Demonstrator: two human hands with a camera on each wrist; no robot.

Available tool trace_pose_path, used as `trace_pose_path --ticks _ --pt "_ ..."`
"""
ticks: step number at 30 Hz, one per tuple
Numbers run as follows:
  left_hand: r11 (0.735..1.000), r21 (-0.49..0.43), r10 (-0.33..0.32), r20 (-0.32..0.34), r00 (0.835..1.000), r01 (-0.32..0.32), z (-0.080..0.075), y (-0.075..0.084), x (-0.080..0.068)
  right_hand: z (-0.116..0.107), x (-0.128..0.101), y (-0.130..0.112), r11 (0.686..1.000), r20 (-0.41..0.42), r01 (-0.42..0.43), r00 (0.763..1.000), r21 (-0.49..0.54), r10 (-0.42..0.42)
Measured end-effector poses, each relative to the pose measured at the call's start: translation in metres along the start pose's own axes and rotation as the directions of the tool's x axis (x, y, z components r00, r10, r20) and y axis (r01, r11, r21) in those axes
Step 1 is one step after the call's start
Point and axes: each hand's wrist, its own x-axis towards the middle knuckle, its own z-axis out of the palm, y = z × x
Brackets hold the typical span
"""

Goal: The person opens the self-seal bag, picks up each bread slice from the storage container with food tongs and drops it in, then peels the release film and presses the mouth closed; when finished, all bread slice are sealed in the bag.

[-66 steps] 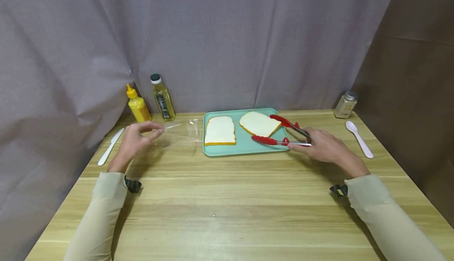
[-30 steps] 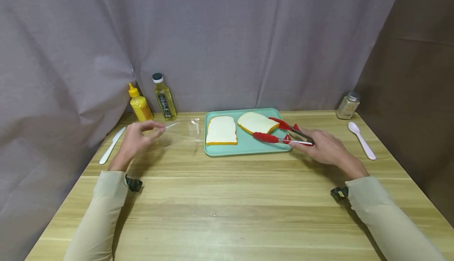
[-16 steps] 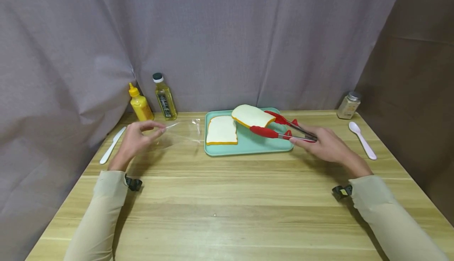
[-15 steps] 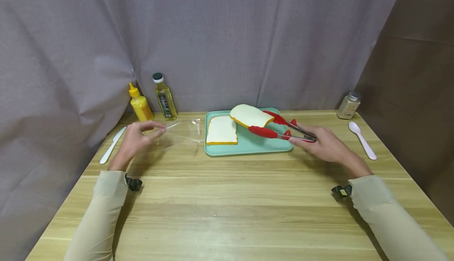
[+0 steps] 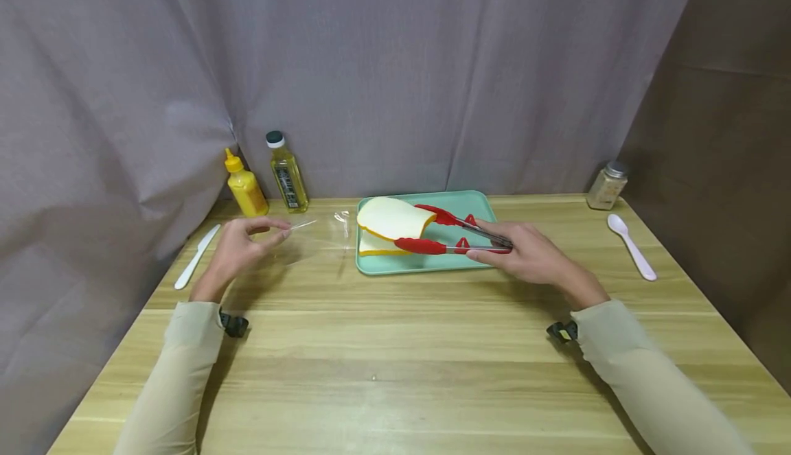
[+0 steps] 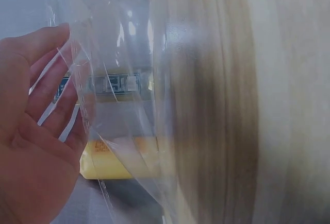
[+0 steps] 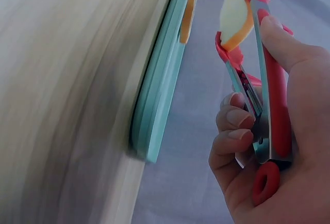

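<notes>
My right hand (image 5: 525, 252) grips red-and-metal tongs (image 5: 432, 245), whose red tips pinch a slice of bread (image 5: 395, 217). In the right wrist view this slice is raised above the tray, its crust edge tilted. Beneath it on the mint-green tray (image 5: 460, 202) lies a second bread slice (image 5: 373, 246), mostly covered in the head view. On the left, my left hand (image 5: 241, 246) pinches the edge of a clear plastic bag (image 6: 113, 116) between thumb and fingers. The bag's far end lies near the tray's left side.
A yellow squeeze bottle (image 5: 248, 191) and an oil bottle (image 5: 288, 180) stand at the back left, with a white knife (image 5: 196, 257) before them. At the right are a seasoning jar (image 5: 607, 187) and a pale spoon (image 5: 632, 247). A grey curtain (image 5: 395, 77) rises behind the table.
The tongs have lifted the right-hand bread slice off the tray and carried it left over the other slice. My right hand moved left with it; my left hand stayed nearly still on the bag.
</notes>
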Motion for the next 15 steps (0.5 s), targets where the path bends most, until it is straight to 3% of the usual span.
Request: trace_pose_path --ticks 10,15 --pt "0.999 -0.040 -0.018 -0.008 1.000 0.018 0.002 0.001 0.000 0.017 0.019 -0.019 0.994 0.046 0.103 0.994 -0.030 -0.101" --pt "0.998 -0.061 -0.019 -0.007 1.000 0.018 0.002 0.000 0.000 0.019 0.021 -0.031 0.992 0.063 0.115 0.992 -0.055 -0.112"
